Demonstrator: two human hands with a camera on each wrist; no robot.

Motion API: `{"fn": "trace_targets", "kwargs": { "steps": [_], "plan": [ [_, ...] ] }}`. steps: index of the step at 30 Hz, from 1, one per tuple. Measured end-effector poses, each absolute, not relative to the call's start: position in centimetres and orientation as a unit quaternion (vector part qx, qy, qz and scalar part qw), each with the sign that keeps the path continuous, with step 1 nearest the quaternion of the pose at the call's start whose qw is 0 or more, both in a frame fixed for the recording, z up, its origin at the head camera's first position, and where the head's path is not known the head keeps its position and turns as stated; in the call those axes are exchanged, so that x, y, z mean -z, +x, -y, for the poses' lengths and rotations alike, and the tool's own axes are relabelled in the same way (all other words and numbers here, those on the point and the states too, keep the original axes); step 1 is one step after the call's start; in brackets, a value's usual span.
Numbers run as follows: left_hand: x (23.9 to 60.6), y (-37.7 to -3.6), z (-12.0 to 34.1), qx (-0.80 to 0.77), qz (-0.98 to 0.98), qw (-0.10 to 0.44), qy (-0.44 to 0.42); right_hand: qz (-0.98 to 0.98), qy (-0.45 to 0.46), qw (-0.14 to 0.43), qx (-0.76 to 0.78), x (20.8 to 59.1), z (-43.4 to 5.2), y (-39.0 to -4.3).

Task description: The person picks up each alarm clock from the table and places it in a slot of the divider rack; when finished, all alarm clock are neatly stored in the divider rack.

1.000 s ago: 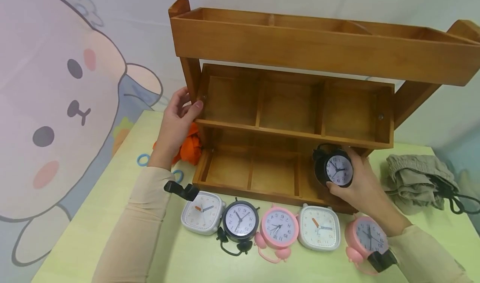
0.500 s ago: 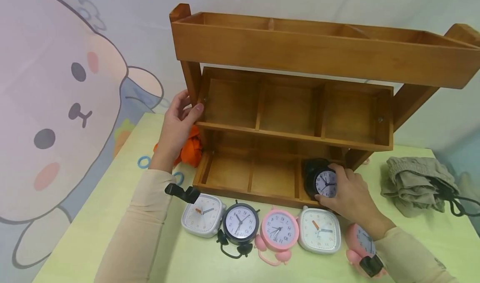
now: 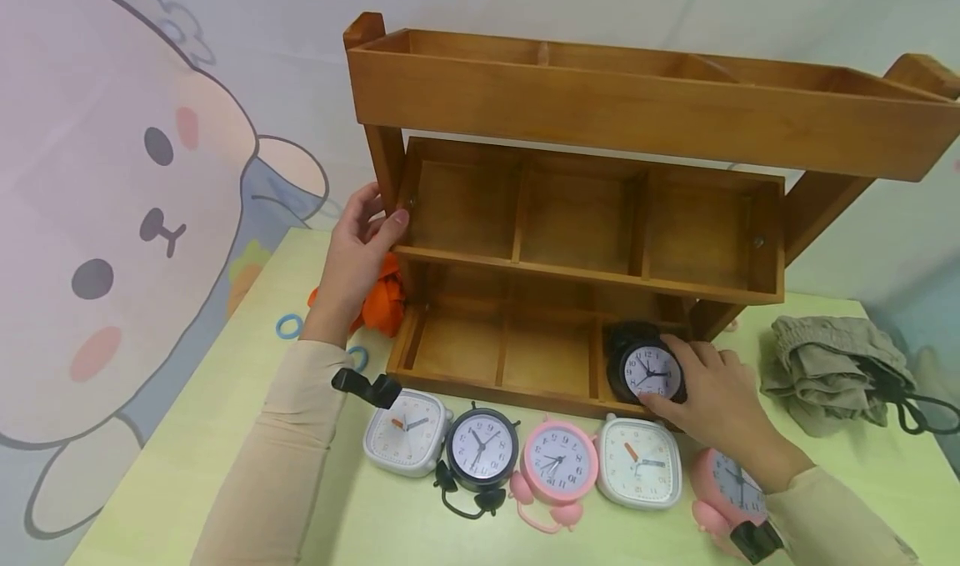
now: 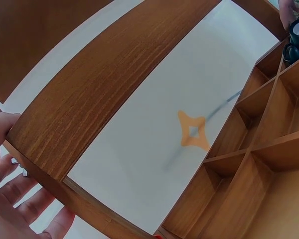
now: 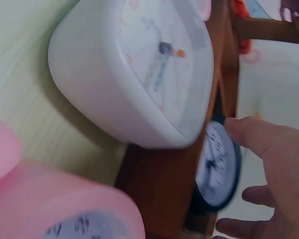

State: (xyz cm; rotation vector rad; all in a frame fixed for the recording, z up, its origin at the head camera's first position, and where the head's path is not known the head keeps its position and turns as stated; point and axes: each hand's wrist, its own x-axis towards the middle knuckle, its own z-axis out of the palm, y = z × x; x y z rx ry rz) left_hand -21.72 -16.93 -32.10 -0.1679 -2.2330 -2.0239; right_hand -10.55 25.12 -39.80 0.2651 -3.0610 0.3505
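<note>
A tiered wooden shelf (image 3: 570, 266) stands on the table. My left hand (image 3: 356, 253) grips its left end, the thumb over the front edge of the middle tier and the fingers behind; the left wrist view shows this thumb and the spread fingers (image 4: 35, 206). A black twin-bell alarm clock (image 3: 651, 370) sits tilted back in the right compartment of the bottom tier, its face toward me. My right hand (image 3: 716, 391) holds that clock by its right side, thumb low and index finger high. The right wrist view shows a fingertip on the clock's rim (image 5: 237, 149).
Along the shelf's front lie a white clock (image 3: 405, 433), a black clock (image 3: 482, 448), a pink clock (image 3: 560, 459), another white clock (image 3: 640, 462) and another pink clock (image 3: 727, 487). Orange cloth (image 3: 382, 299) and blue rings (image 3: 288, 326) are left; folded grey-green fabric (image 3: 832, 366) lies right.
My right hand has lowered the black alarm clock leftward into the right bottom compartment, then its face has tilted slightly upward. The left hand keeps its place on the shelf.
</note>
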Motion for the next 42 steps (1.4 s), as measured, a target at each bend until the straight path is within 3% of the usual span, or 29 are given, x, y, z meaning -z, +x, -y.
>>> {"fn": "trace_targets", "kwargs": {
  "steps": [11,20,33,36,42],
  "plan": [
    [32.1,-21.7,17.0,0.662,0.745,0.065,-0.061,0.969,0.016,0.075,-0.236,38.2,-30.9,-5.6],
    [32.1,-21.6,17.0,0.665,0.742,0.069,-0.054,0.955,-0.109,0.008,-0.276,40.3,-32.8,-1.8],
    [32.2,-21.6,17.0,0.67,0.737,0.072,-0.049,0.94,-0.116,-0.142,-0.288,45.1,-31.9,-0.3],
    [32.3,-21.6,17.0,0.669,0.738,0.072,-0.047,0.942,-0.117,-0.146,-0.278,45.6,-31.4,-0.2],
    [32.3,-21.7,17.0,0.669,0.739,0.069,-0.047,0.946,-0.095,-0.09,-0.298,46.3,-31.4,0.2]
  ]
}}
